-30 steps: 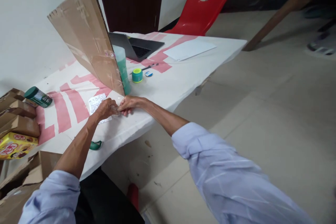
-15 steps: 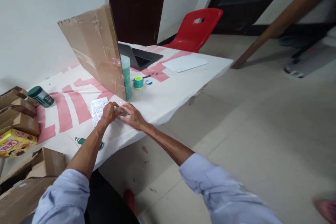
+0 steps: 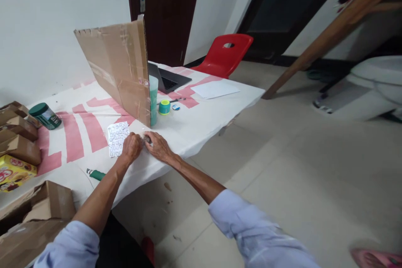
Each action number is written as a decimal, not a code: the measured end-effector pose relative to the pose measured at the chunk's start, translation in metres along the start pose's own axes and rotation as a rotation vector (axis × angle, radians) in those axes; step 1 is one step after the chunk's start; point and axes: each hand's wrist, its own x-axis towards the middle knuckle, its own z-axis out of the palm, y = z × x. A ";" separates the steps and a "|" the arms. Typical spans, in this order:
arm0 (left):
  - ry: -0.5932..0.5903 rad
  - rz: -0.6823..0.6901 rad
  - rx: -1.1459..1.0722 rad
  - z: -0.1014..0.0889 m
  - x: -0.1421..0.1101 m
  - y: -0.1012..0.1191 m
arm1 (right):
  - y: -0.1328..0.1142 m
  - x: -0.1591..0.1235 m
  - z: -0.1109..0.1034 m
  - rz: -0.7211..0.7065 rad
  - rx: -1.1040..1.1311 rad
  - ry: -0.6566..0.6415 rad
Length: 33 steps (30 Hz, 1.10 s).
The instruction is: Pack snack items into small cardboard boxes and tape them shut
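Note:
Close together over the near edge of the table, my left hand (image 3: 132,146) and my right hand (image 3: 158,145) grip a small, clear, shiny piece (image 3: 144,138), perhaps thin plastic; its kind is too small to make out. The left fingers are closed in a fist, and the right fingers and thumb curl around the other side. Beside my left hand lies a white sheet with small drawn shapes (image 3: 117,138). A green utility knife (image 3: 96,174) rests nearer me, partly behind my left forearm. The upright cardboard panel (image 3: 121,71) stands just beyond my hands.
Behind the panel are a translucent green cup (image 3: 153,106), a teal and yellow round container (image 3: 164,107), a laptop (image 3: 172,79) and white paper (image 3: 215,90). At left stand a green jar (image 3: 45,116), a yellow box (image 3: 15,173) and cardboard boxes (image 3: 59,199). A red chair (image 3: 220,54) is beyond.
My left fingers have closed more tightly, and the left hand has turned into a fist. Both hands remain together at the clear piece. The camera view has shifted slightly.

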 end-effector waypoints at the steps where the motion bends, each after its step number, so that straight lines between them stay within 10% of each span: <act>1: -0.004 -0.011 0.004 0.003 -0.002 0.004 | -0.001 -0.001 0.000 0.006 -0.016 -0.018; 15: -0.013 -0.020 -0.101 -0.007 -0.018 0.026 | 0.006 0.004 0.008 0.102 -0.157 0.048; 24: 0.110 0.165 -0.439 -0.012 -0.155 0.028 | 0.005 0.004 -0.005 0.006 -0.039 0.042; 33: -0.002 0.042 -0.654 0.022 -0.269 -0.001 | -0.004 0.071 -0.020 0.172 -0.291 -0.250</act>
